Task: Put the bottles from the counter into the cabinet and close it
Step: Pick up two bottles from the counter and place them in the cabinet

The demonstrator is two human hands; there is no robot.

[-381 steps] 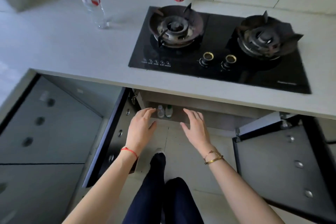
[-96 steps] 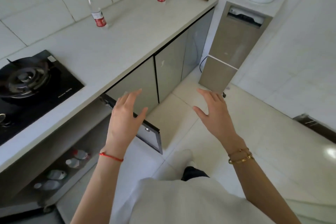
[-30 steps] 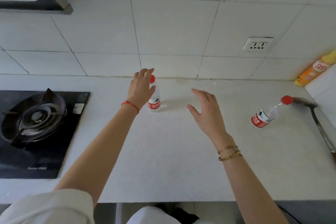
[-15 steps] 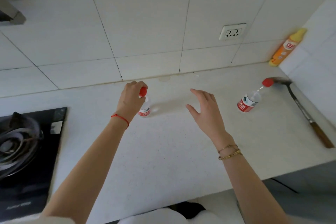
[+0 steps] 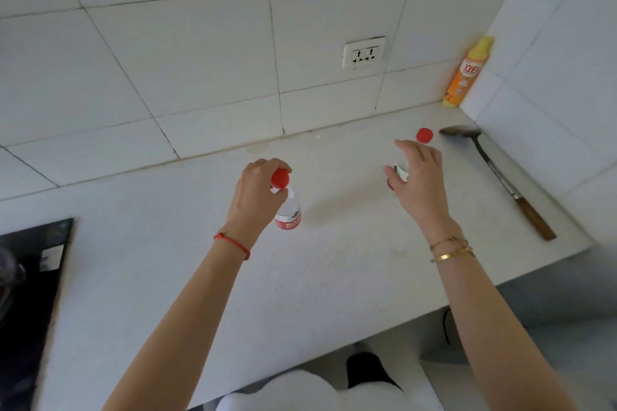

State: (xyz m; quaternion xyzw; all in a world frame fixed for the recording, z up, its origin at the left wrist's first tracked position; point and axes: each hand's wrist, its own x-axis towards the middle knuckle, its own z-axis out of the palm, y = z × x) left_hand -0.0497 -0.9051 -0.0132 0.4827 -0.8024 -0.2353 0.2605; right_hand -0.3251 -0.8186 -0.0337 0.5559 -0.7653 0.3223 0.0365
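fingers, left hand [image 5: 255, 190]: curled tight round the neck of the near bottle [image 5: 289, 212], just under its red cap [image 5: 279, 178]
fingers, right hand [image 5: 419, 177]: spread wide, curving round the far bottle [image 5: 401, 167]; can't tell if they touch it yet
near bottle: clear plastic, red label at the base, tilted, held at mid-counter; can't tell if the base still rests on the surface
far bottle: mostly hidden behind the right hand; only a sliver of clear body and its red cap [image 5: 424, 135] above the fingertips show
counter [image 5: 300, 284]: white, speckled; both bottles over it, well apart
wrists: red string on the left [image 5: 232, 243], gold bangles on the right [image 5: 450, 248]
right end of counter: metal ladle with wooden handle [image 5: 500, 177] lying flat, bowl toward the wall
back corner: orange-and-yellow squeeze bottle [image 5: 467, 73], upright against the tiles
wall: white tiles, socket [image 5: 363, 53] above the counter
left edge: black gas hob [image 5: 30, 277], partly in shot
cabinet: out of shot
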